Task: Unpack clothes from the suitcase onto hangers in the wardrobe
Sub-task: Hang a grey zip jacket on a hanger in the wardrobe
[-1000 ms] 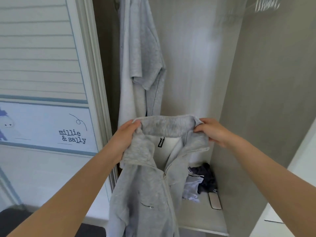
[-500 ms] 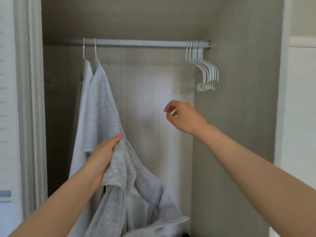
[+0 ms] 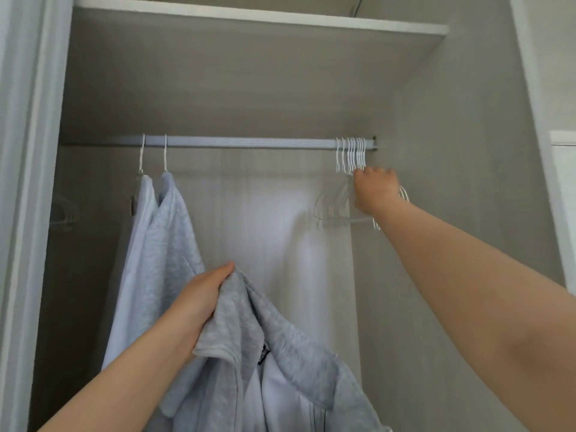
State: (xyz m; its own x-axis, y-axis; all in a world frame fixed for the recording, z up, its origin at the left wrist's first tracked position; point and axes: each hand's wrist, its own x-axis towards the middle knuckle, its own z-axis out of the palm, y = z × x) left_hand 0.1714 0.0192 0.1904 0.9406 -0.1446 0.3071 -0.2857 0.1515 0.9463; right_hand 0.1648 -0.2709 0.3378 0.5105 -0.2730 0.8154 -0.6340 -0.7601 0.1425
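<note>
My left hand (image 3: pixel 202 302) grips the collar of a grey zip jacket (image 3: pixel 280 353), which hangs down in front of the open wardrobe at the bottom middle. Up at the right end of the clothes rail (image 3: pixel 249 141), my right hand (image 3: pixel 375 188) has its fingers curled round one of several empty white hangers (image 3: pixel 350 154) bunched there. The hangers' lower parts are partly hidden behind that hand. Two light grey garments (image 3: pixel 168 244) hang on white hangers at the left end of the rail.
A white shelf (image 3: pixel 249 17) caps the wardrobe above the rail. The wardrobe's right wall (image 3: pixel 452 229) stands close beside my right hand, and a door frame (image 3: pixel 25 213) borders the left. The rail's middle stretch is bare.
My right hand let go of the jacket collar and rose up and right to the bunch of hangers. The view tilted upward from the wardrobe floor to the rail. My left hand kept hold of the jacket.
</note>
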